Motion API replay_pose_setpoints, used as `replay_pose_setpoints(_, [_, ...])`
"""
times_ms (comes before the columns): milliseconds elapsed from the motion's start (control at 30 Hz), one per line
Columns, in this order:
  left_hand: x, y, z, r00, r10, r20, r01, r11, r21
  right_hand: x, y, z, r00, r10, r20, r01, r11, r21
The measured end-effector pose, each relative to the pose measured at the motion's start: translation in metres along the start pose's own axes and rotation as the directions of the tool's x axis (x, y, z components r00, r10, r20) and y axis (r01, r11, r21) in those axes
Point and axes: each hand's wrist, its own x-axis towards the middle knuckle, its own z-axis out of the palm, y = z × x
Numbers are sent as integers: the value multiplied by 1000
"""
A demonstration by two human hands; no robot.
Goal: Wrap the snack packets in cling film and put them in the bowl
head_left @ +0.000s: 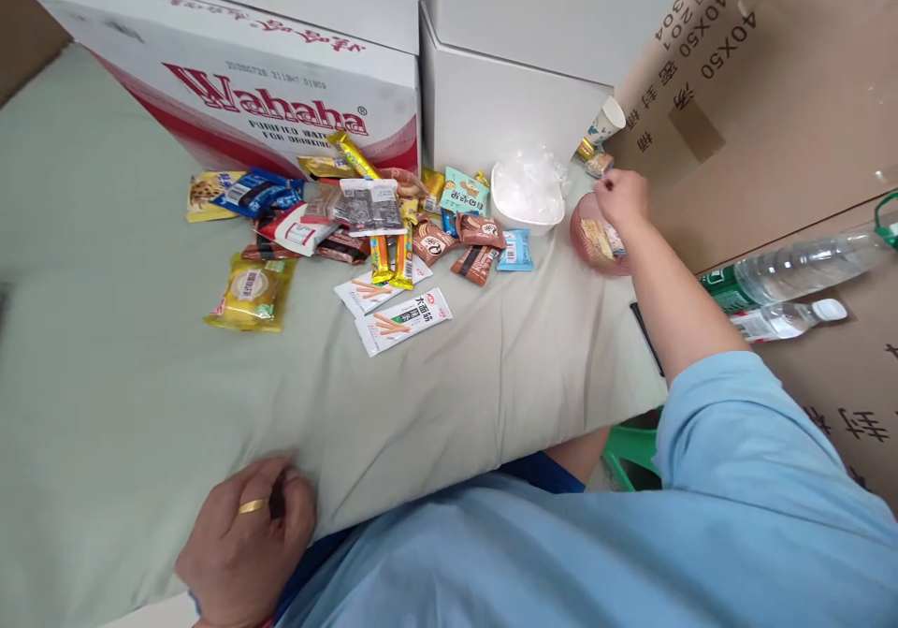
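My right hand [624,199] is closed, its fingers pinched together above the far rim of a round pink basket [581,246]. Whether something is between those fingers I cannot make out. Small wrapped snacks [596,238] lie in the basket, partly covered by my wrist. Just beyond the fingertips is a small brown wrapped snack [599,164], beside a gold-coloured packet [585,149]. At the near edge of the cloth rests my left hand [245,539], loosely curled with nothing visible in it; a gold ring is on one finger.
Assorted snack packets [371,207] are heaped mid-table. A white bowl [526,207] with clear plastic stands left of the basket. Behind are a Wahaha carton [267,94] and white boxes [505,104]. A paper cup [607,121] stands by a cardboard sheet [792,123]; bottles [792,268] lie right.
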Motion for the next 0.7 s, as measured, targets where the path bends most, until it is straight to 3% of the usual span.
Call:
replay_pose_setpoints(133, [2,-1,0,995,102,4,-102,993,56,-3,-60,34,961,-218,171,230,972,-54])
replay_pose_setpoints(233, [4,1,-1,989,150,-3,-149,985,86,-5,-93,45,952,-207,223,230,970,-80])
replay_pose_setpoints(400, [3,2,-3,993,118,-12,-118,993,24,-18,-117,24,988,-154,-8,155,988,21])
replay_pose_setpoints(500, [4,5,-8,1000,-8,11,9,988,-154,-55,-137,5,992,-17,-128,52,961,273])
replay_pose_setpoints(567, [8,13,-11,986,-117,116,147,941,-305,-98,-158,0,991,123,-49,-75,830,552])
replay_pose_setpoints(600, [11,21,-12,966,-168,199,233,897,-376,-124,-171,1,983,177,50,-162,707,688])
replay_pose_setpoints(667, [21,41,-10,883,-238,405,433,745,-507,-179,-198,9,926,189,326,-375,385,843])
replay_pose_setpoints(700, [27,53,-7,814,-245,527,549,622,-559,-207,-211,15,874,169,455,-484,231,844])
